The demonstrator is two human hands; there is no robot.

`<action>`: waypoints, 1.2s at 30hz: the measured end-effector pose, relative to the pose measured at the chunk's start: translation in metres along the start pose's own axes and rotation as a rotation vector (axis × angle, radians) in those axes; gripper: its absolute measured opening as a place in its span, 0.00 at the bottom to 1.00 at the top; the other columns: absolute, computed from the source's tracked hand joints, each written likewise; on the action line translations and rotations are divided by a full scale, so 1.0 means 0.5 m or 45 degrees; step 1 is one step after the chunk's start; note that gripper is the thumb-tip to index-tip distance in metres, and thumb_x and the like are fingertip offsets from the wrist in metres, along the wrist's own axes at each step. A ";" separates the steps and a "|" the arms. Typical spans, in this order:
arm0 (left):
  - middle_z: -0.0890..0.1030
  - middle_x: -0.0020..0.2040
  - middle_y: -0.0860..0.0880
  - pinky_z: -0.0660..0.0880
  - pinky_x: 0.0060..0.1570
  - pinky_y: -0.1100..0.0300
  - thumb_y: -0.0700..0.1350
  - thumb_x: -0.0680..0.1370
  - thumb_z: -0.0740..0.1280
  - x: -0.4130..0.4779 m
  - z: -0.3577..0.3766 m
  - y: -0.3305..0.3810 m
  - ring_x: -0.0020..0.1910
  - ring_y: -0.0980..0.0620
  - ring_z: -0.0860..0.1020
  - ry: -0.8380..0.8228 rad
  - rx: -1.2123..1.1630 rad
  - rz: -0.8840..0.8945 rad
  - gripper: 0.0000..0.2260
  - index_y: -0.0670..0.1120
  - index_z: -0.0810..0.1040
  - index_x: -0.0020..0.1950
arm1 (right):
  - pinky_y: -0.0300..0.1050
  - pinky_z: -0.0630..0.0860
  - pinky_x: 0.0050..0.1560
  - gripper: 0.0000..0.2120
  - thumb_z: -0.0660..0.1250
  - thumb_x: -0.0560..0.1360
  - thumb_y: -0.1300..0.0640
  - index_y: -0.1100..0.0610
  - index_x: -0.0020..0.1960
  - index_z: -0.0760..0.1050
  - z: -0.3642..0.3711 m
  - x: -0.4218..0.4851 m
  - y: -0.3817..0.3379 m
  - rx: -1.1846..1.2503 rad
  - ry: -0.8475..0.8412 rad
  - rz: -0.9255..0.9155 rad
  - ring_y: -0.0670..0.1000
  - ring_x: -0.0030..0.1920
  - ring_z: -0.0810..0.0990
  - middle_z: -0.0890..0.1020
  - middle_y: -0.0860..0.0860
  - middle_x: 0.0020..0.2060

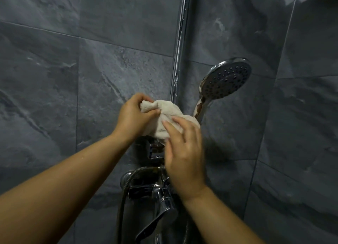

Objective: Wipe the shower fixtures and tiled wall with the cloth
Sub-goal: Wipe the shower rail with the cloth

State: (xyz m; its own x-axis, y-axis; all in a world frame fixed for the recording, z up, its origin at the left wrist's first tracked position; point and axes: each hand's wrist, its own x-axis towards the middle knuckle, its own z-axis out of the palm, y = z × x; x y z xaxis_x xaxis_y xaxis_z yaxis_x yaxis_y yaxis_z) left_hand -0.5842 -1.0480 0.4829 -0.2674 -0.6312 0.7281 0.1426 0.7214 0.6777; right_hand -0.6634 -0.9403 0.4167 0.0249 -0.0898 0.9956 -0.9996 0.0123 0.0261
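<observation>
The left hand (134, 116) pinches a bunched corner of the soft cream terry cloth (164, 119) with curled fingers and thumb. Just right of that pinch, the right hand (184, 152) lays fairly straight fingers flat on it. Light and limp, the cloth probably needs gathering into a pad, and it hangs before the chrome riser rail (180, 52) behind the grip.

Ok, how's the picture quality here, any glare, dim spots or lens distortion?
Head view: dim overall, the tiled wall murky; bright glare streaks on the chrome riser pipe and mixer tap; the wide-angle lens bends the grout lines; the cloth looks reasonably sharp.
</observation>
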 end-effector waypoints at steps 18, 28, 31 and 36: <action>0.78 0.52 0.48 0.74 0.51 0.59 0.37 0.74 0.65 0.089 -0.093 -0.009 0.50 0.51 0.77 -0.521 -0.015 0.075 0.15 0.46 0.75 0.60 | 0.17 0.52 0.60 0.37 0.75 0.68 0.61 0.59 0.72 0.62 0.141 0.116 -0.069 0.069 0.281 0.917 0.49 0.68 0.65 0.61 0.53 0.70; 0.78 0.56 0.50 0.75 0.55 0.54 0.43 0.75 0.65 0.060 -0.098 -0.013 0.50 0.50 0.77 -0.629 0.147 0.103 0.15 0.49 0.74 0.62 | 0.48 0.57 0.71 0.37 0.68 0.73 0.58 0.54 0.76 0.52 0.157 0.073 -0.072 -0.385 0.018 0.889 0.54 0.71 0.57 0.58 0.51 0.74; 0.78 0.54 0.50 0.73 0.51 0.60 0.44 0.76 0.65 0.068 -0.101 0.004 0.49 0.51 0.77 -0.583 0.166 0.149 0.14 0.47 0.74 0.62 | 0.48 0.58 0.71 0.38 0.66 0.74 0.60 0.56 0.77 0.49 0.139 0.135 -0.050 -0.306 -0.068 0.919 0.55 0.71 0.61 0.61 0.54 0.72; 0.78 0.53 0.50 0.71 0.50 0.61 0.45 0.76 0.65 0.088 -0.091 0.025 0.50 0.52 0.76 -0.457 0.182 0.243 0.13 0.47 0.74 0.61 | 0.50 0.61 0.70 0.39 0.67 0.73 0.59 0.57 0.77 0.49 0.129 0.160 -0.036 -0.195 -0.043 0.823 0.55 0.71 0.63 0.61 0.55 0.73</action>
State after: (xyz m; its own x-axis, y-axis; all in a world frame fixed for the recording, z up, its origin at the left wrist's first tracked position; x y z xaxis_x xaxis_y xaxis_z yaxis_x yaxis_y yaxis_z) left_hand -0.5506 -1.0799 0.5281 -0.5673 -0.3618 0.7398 0.0951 0.8636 0.4952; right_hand -0.6446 -1.0118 0.4900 -0.5822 -0.0482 0.8116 -0.7995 0.2153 -0.5607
